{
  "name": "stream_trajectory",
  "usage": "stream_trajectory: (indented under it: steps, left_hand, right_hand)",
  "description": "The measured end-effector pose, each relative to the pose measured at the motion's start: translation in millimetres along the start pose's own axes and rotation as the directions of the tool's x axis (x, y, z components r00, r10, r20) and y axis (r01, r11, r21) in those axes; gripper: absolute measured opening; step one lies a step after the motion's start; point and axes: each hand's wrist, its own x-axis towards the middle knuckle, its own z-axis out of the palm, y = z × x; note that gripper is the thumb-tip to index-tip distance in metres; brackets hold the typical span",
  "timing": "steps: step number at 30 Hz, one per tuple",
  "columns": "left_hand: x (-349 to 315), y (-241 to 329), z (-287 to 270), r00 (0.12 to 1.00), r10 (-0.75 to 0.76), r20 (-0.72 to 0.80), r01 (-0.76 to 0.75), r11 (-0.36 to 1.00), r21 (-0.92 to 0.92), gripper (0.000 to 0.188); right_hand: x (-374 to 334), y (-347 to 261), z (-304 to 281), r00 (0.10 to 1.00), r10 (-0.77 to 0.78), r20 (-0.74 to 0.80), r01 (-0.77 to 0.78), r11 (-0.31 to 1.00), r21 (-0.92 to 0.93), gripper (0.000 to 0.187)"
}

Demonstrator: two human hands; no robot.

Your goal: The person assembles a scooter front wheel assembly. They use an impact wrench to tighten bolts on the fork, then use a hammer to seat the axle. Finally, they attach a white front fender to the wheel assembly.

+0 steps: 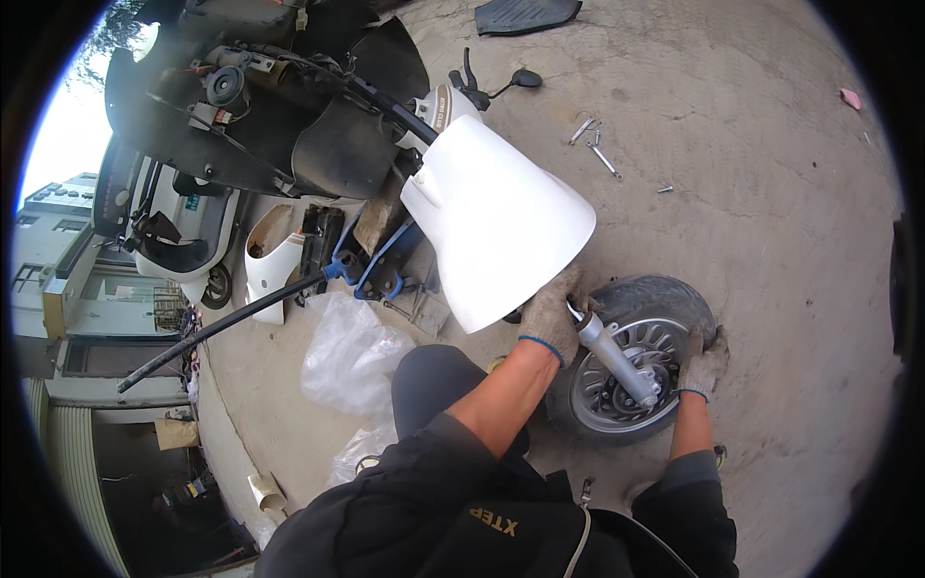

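Observation:
A small scooter wheel [626,424] with a black tyre and silver rim stands tilted in front of me. A silver fork leg [617,363] runs across its hub. My left hand [552,323], in a knitted work glove, is closed at the fork's upper end, with some fingers hidden. Just above it hangs a large white fender [501,217], which covers the upper part of the fork. My gloved right hand [703,364] grips the wheel's right side, its fingers over the tyre and its palm by the rim.
A tipped scooter body [356,144] with exposed wiring lies at the upper left. Below it are a blue jack [385,270] with a long black bar [226,329] and clear plastic bags [352,356]. Wrenches [605,162] and a bolt [665,190] lie on the concrete.

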Motion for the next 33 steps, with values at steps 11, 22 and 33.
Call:
stream_trajectory:
  steps: [11, 22, 33]
  left_hand:
    - [13, 25, -65, 0.999, -0.001, 0.049, -0.005, 0.99, 0.138, 0.022]
    - [10, 15, -111, 0.993, -0.065, 0.102, 0.059, 0.996, 0.059, 0.026]
    - [4, 28, -112, 0.999, -0.025, 0.045, 0.022, 0.998, 0.06, 0.027]
  right_hand:
    - [-60, -92, 10, 0.9, -0.419, 0.115, 0.422, 0.907, 0.003, 0.078]
    - [-67, -65, 14, 0.807, -0.579, 0.117, 0.557, 0.812, 0.175, 0.079]
    - [20, -65, 18, 0.898, -0.076, 0.433, 0.01, 0.988, 0.154, 0.07]
